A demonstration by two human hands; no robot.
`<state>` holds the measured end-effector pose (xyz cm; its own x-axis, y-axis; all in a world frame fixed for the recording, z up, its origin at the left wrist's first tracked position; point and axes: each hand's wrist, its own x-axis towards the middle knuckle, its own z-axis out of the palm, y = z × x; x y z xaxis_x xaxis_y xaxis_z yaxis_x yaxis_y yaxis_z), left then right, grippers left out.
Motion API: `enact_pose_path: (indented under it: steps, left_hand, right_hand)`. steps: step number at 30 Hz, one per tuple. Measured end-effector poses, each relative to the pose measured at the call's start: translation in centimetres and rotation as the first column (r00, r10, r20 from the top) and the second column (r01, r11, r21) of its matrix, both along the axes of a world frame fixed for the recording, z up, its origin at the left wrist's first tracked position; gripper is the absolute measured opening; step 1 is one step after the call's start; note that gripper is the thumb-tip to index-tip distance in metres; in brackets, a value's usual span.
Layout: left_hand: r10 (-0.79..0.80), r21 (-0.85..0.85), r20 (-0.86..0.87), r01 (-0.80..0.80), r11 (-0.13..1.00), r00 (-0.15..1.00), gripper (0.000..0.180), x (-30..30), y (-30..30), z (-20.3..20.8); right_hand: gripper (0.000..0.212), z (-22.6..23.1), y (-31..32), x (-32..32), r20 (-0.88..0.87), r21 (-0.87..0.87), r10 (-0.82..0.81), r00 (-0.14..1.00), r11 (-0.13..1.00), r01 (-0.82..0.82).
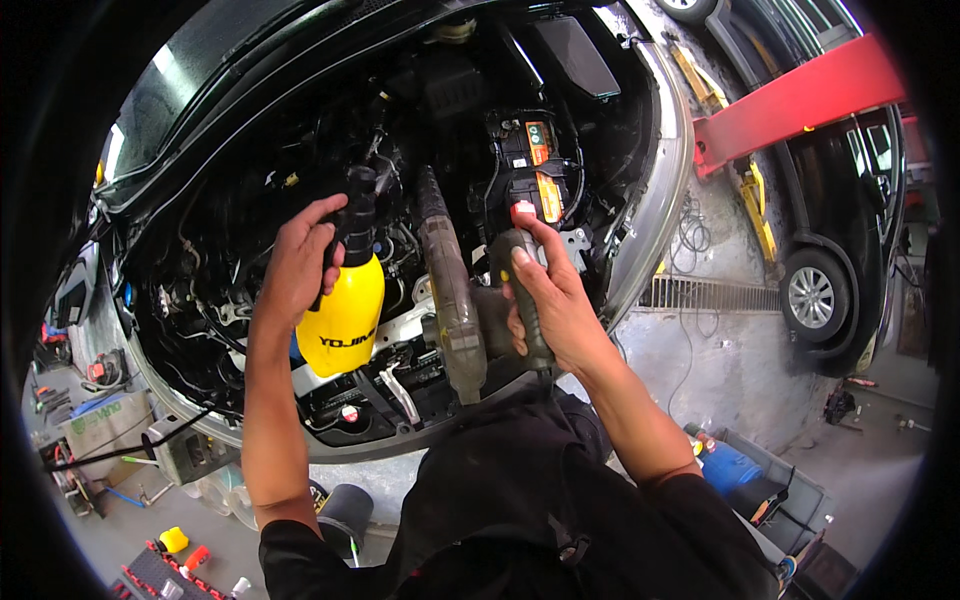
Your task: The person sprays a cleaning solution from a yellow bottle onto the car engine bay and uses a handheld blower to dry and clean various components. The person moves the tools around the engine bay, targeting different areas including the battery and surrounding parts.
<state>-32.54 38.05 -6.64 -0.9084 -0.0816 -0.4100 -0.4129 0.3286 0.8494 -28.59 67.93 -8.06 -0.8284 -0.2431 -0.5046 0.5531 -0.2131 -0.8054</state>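
Over the open engine bay (215,225) of a car, my left hand (295,262) is wrapped round the black trigger head of a yellow spray bottle (343,312). The bottle hangs upright with its black nozzle end toward the engine. My right hand (560,295) grips the dark handle of a dusty grey hand-held blower (450,290). Its long body and ridged, tapering nozzle point away from me into the bay, to the right of the bottle. A car battery (540,160) with an orange label sits just beyond my right hand.
At the right, a red lift arm (800,105) reaches toward the fender, with another black car (840,230) beyond. A grey bin (790,495) stands at lower right, a dark bucket (347,512) below the bumper. Tools and a toolbox (165,575) lie at lower left.
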Motion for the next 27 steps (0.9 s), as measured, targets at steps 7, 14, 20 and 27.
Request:
enact_pose_path:
  steps: [7, 14, 20, 27]
  left_hand:
    - [-0.134, -0.067, 0.169, 0.147, 0.987, 0.977, 0.047, -7.3, -0.4, -2.2]
    - [-0.249, -0.056, 0.386, 0.292, 0.955, 0.888, 0.048, -10.1, 0.1, -5.1]
    - [-0.198, -0.088, 0.374, 0.247, 0.965, 0.906, 0.049, -9.9, -0.3, -6.0]
    - [-0.310, -0.044, 0.263, 0.332, 0.942, 0.914, 0.046, -10.3, -1.0, -6.8]
  right_hand:
    - [0.054, -3.8, -1.4, -4.5, 0.006, -0.033, 0.010, 1.000, 0.999, -0.010]
    - [0.057, -4.8, -1.6, -3.0, 0.255, -0.129, -0.036, 0.966, 0.989, 0.071]
    - [0.058, -5.7, -2.8, -2.8, 0.306, -0.177, -0.095, 0.947, 0.972, 0.154]
    - [0.055, -5.1, -3.2, -3.0, 0.216, -0.132, -0.201, 0.955, 0.964, 0.233]
